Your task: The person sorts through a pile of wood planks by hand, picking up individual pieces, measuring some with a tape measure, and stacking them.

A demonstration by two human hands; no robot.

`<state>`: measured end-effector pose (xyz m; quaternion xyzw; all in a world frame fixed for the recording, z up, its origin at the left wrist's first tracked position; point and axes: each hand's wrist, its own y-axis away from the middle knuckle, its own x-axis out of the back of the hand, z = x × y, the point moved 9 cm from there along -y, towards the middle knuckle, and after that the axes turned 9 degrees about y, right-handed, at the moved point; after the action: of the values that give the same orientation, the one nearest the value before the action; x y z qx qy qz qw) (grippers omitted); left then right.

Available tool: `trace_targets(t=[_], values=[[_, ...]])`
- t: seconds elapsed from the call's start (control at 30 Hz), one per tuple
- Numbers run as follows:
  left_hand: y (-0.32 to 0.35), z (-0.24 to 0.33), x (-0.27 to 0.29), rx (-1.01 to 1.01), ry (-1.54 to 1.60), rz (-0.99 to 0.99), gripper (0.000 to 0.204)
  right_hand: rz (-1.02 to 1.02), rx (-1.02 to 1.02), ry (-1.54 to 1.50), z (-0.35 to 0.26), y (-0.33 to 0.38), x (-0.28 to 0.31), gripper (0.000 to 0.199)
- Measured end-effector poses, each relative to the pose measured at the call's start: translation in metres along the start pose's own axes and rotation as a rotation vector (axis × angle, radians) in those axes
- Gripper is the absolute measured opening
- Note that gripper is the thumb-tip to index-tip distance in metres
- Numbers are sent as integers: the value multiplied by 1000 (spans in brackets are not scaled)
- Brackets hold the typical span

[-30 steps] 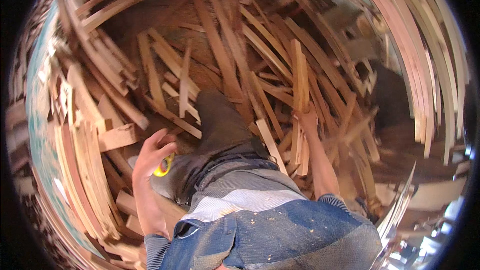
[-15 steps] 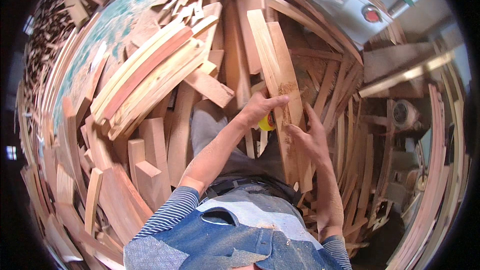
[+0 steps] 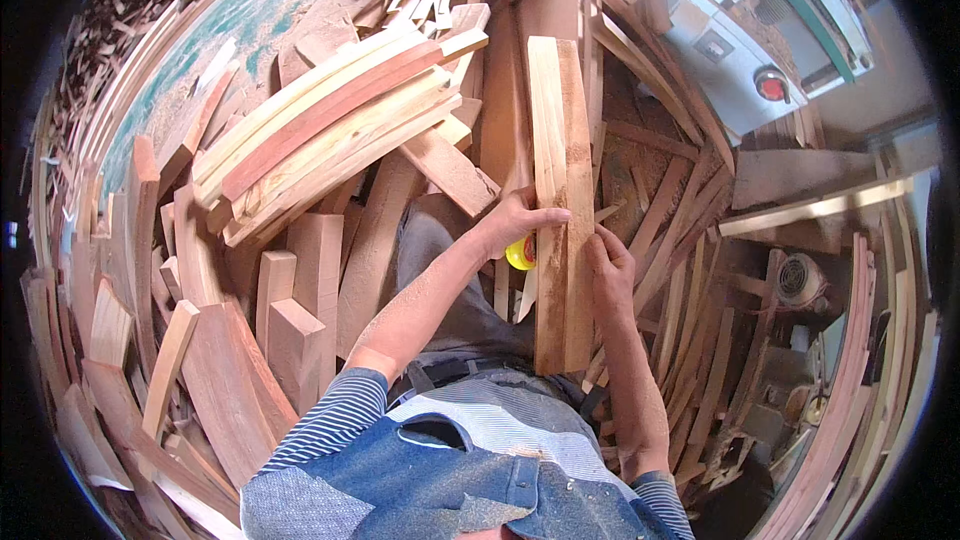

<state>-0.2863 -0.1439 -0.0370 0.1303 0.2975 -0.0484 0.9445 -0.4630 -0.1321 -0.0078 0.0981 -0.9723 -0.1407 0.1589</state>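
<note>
A long, pale wooden piece (image 3: 562, 160) stands lengthwise in front of me, pointing away from my body. Two strips run along it side by side; whether they are two boards or two faces of one, I cannot tell. My left hand (image 3: 518, 225) is closed round its left side, thumb lying across the front. Beneath that hand shows a small yellow tape measure (image 3: 520, 253), mostly hidden. At the wood's right edge is my right hand (image 3: 612, 265), its fingers curled in a pinch. What sits between those fingertips is hidden.
Stacked curved wooden pieces (image 3: 330, 125) lie to the left, above upright blocks (image 3: 297, 340). A green-blue, dusty surface (image 3: 250, 10) is at the far left. A pale machine with a red knob (image 3: 770, 85) stands far right, a motor (image 3: 800, 280) below it. Long planks (image 3: 835, 410) curve along the right.
The wooden piece has turned more upright, its lower end swinging left. My right hand has slid off its front face to the right edge, fingers now drawn together.
</note>
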Motion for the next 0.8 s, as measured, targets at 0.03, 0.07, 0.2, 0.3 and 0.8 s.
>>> trace_targets(t=[0.03, 0.07, 0.2, 0.3, 0.8], values=[[6, 5, 1, -5, -2, 20, 58, -42, -6, -36, -2, -1, -6, 43], [9, 9, 2, -9, -3, 37, 56, -81, -12, -73, -3, -2, -11, 47], [12, 4, 18, -3, 109, 90, 56, -283, 163, -7, -36, 24, -42, 76], [14, 0, 19, 44, 171, 77, 54, -309, 74, 5, -32, 28, -43, 95], [25, 64, 14, 27, 276, -94, 76, -552, 135, -399, -83, 23, -95, 87]])
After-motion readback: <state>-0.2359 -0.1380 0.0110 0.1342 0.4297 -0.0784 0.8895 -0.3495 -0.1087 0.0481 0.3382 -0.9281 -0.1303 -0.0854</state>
